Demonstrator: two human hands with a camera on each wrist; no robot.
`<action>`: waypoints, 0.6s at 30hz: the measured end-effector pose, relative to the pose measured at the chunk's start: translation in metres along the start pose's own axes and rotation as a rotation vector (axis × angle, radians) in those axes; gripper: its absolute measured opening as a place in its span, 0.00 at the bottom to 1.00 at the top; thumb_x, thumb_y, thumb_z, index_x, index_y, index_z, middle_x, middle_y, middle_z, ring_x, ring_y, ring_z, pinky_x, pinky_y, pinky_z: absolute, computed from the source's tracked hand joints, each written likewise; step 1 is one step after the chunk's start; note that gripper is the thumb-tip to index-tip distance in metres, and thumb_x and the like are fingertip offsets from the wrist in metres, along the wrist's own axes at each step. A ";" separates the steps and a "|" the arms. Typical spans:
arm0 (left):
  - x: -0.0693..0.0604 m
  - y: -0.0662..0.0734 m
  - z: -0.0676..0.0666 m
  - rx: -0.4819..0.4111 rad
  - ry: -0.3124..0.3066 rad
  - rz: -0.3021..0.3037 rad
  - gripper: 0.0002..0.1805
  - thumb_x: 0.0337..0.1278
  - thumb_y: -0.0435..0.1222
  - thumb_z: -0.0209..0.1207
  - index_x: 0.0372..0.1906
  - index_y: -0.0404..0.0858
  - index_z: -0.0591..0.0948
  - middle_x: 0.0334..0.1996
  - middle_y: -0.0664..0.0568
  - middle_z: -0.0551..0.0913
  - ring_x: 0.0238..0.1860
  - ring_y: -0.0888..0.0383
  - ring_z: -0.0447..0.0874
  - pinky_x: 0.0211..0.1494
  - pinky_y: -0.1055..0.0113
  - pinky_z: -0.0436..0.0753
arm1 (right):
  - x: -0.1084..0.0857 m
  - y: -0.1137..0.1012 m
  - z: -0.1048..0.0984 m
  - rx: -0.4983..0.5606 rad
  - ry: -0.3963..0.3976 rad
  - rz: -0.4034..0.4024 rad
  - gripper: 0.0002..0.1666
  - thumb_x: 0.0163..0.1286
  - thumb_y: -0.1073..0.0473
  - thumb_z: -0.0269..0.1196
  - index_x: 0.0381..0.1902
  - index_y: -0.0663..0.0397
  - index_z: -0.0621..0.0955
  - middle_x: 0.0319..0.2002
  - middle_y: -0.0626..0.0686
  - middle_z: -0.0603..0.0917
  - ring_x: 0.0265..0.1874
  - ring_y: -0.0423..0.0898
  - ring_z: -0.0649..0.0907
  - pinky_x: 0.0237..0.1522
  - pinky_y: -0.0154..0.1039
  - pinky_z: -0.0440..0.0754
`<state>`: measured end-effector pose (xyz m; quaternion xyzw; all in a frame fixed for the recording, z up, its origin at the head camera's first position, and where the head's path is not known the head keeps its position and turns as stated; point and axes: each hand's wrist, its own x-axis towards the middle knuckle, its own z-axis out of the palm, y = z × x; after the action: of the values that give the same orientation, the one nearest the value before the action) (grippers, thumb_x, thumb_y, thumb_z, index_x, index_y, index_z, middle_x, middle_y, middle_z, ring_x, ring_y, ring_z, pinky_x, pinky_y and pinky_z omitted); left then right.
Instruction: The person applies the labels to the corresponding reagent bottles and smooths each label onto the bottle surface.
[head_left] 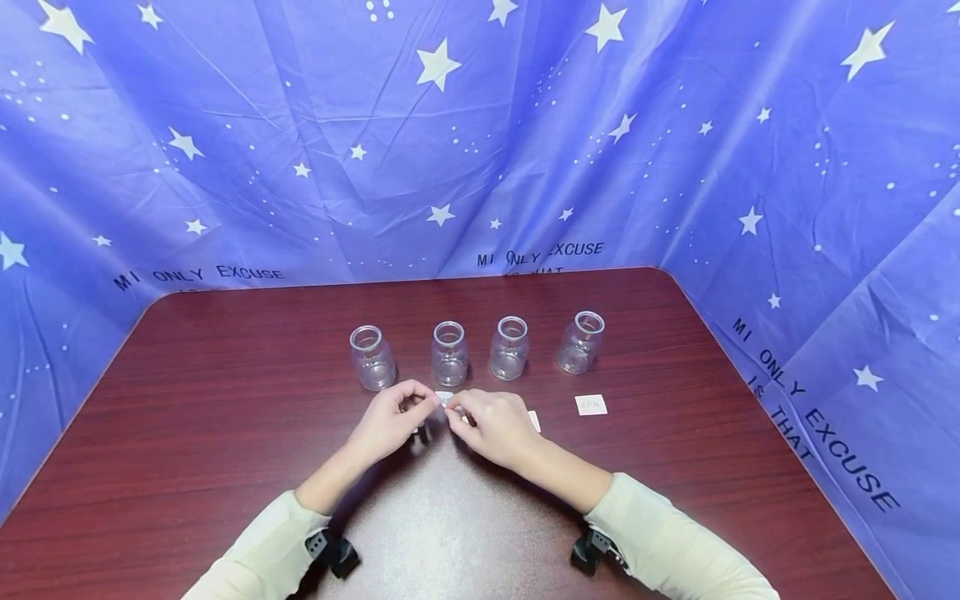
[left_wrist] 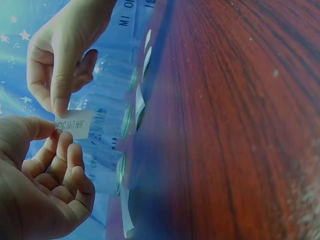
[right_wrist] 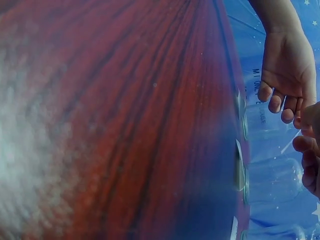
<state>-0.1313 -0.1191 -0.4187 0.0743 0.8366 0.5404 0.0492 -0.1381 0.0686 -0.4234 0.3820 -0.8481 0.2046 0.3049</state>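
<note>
A small white paper label (left_wrist: 74,124) with handwriting is held up between the two hands, just in front of the jars. The left hand (head_left: 392,421) pinches one corner of it between thumb and forefinger, its other fingers loosely bent. From the other side the right hand (head_left: 495,423) pinches the label's edge with thumb and fingertips. Beyond the hands, a row of lidless clear glass jars stands on the table; nearest is the second jar from the left (head_left: 450,358). The right wrist view shows the fingertips close together, with the label hidden there.
More white labels lie on the dark red wooden table (head_left: 225,417): one label (head_left: 591,405) before the rightmost jar (head_left: 581,343), another label (head_left: 534,421) partly behind the right hand. The leftmost jar (head_left: 372,360) stands behind the left hand. A blue star-patterned curtain (head_left: 337,108) hangs behind.
</note>
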 end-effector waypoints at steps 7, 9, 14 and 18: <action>0.001 -0.002 0.001 -0.012 0.003 0.011 0.05 0.57 0.33 0.58 0.34 0.35 0.81 0.23 0.40 0.79 0.21 0.65 0.73 0.25 0.74 0.72 | -0.001 0.000 0.002 0.013 0.007 0.001 0.04 0.54 0.57 0.66 0.28 0.44 0.81 0.16 0.40 0.76 0.15 0.30 0.69 0.17 0.24 0.64; 0.001 -0.003 0.002 -0.010 0.007 0.006 0.04 0.56 0.32 0.57 0.34 0.35 0.80 0.23 0.41 0.79 0.21 0.65 0.72 0.25 0.74 0.71 | -0.002 0.000 0.002 0.019 0.006 0.005 0.04 0.54 0.57 0.66 0.28 0.44 0.81 0.16 0.40 0.76 0.15 0.30 0.69 0.17 0.24 0.64; 0.001 -0.003 0.002 -0.005 0.020 -0.006 0.03 0.55 0.31 0.57 0.32 0.35 0.80 0.21 0.47 0.78 0.20 0.68 0.71 0.24 0.75 0.70 | -0.002 0.000 0.002 0.033 -0.006 0.024 0.04 0.55 0.55 0.66 0.28 0.45 0.81 0.16 0.40 0.76 0.15 0.30 0.69 0.17 0.24 0.64; 0.000 -0.003 0.002 -0.009 0.034 -0.002 0.03 0.53 0.30 0.57 0.32 0.35 0.80 0.21 0.52 0.76 0.19 0.68 0.69 0.24 0.75 0.69 | -0.002 0.000 0.002 0.054 -0.018 0.055 0.05 0.56 0.53 0.66 0.28 0.45 0.81 0.15 0.40 0.75 0.14 0.30 0.69 0.17 0.24 0.64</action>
<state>-0.1316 -0.1188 -0.4221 0.0642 0.8349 0.5455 0.0358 -0.1378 0.0689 -0.4260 0.3684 -0.8552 0.2323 0.2809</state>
